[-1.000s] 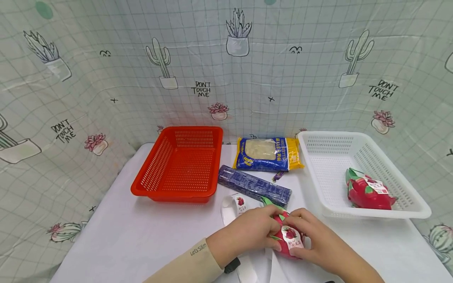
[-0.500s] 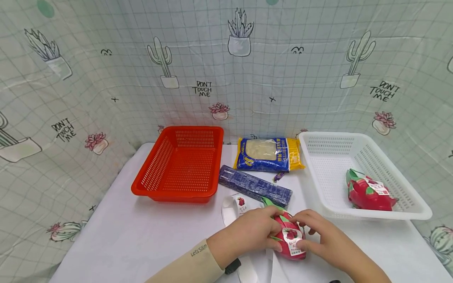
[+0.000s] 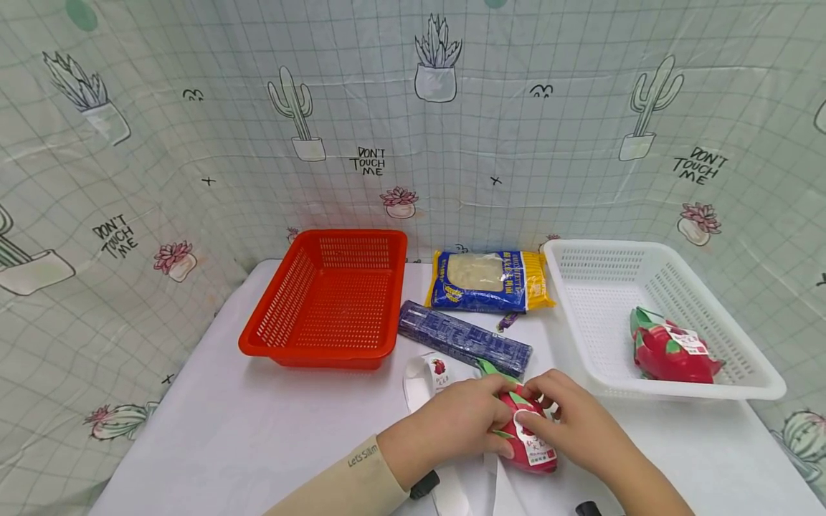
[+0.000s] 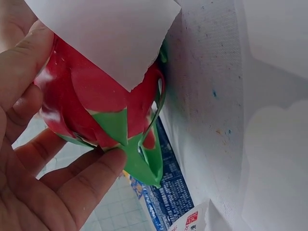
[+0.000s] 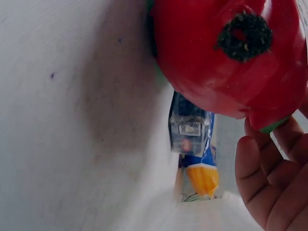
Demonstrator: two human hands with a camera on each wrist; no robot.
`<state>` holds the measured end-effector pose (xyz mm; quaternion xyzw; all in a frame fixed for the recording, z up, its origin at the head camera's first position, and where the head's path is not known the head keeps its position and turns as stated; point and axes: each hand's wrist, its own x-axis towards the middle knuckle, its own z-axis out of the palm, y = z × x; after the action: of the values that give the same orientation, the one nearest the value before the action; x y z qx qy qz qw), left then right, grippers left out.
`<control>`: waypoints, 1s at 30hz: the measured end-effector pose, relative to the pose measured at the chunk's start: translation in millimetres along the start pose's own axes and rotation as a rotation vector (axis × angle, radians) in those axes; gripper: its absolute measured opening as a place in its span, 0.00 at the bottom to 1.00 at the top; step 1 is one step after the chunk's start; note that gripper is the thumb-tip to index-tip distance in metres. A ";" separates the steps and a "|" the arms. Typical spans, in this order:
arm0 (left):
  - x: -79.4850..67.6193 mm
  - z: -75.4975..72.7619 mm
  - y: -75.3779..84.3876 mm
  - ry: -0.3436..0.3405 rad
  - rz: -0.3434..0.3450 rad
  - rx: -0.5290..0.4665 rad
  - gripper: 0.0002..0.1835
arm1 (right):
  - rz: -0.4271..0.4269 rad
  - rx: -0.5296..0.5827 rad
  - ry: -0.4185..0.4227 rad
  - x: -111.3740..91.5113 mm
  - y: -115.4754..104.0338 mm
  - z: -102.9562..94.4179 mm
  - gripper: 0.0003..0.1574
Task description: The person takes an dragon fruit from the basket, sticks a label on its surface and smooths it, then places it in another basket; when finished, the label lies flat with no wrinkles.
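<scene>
A red dragon fruit [image 3: 518, 461] with green leaf tips lies near the front of the table, a white printed label [image 3: 540, 453] stuck on its side. My left hand [image 3: 459, 417] grips it from the left, thumb low and fingers over the top; the left wrist view shows fingertips on the fruit's green tip [image 4: 137, 159]. From the right, my right hand [image 3: 574, 423] rests its bent fingers on the fruit and its thumb over the label's upper part. The fruit's dark round end [image 5: 245, 37] shows in the right wrist view. A curling white label strip [image 3: 416, 383] lies left, partly hidden under the left hand.
A red basket [image 3: 323, 355] stands at back left. A white basket [image 3: 697, 390] at right holds another labelled dragon fruit [image 3: 674, 355]. Between them lie a blue-and-yellow food packet [image 3: 480, 281], a long dark blue box [image 3: 461, 338] and a small purple wrapped piece [image 3: 508, 322].
My right hand drew back slightly to the right, then came back over the fruit, its thumb moving from the label's lower part to its upper part. The left hand kept its grip.
</scene>
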<state>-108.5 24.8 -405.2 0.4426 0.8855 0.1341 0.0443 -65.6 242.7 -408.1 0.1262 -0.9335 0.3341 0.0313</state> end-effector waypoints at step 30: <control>-6.9 -1.4 2.1 0.072 -0.180 0.081 0.24 | 0.118 0.084 -0.056 5.2 -0.9 -9.4 0.08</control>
<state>-102.9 20.3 -403.6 0.3577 0.9274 0.1093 0.0064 -70.7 246.9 -399.5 0.0814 -0.9250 0.3707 -0.0201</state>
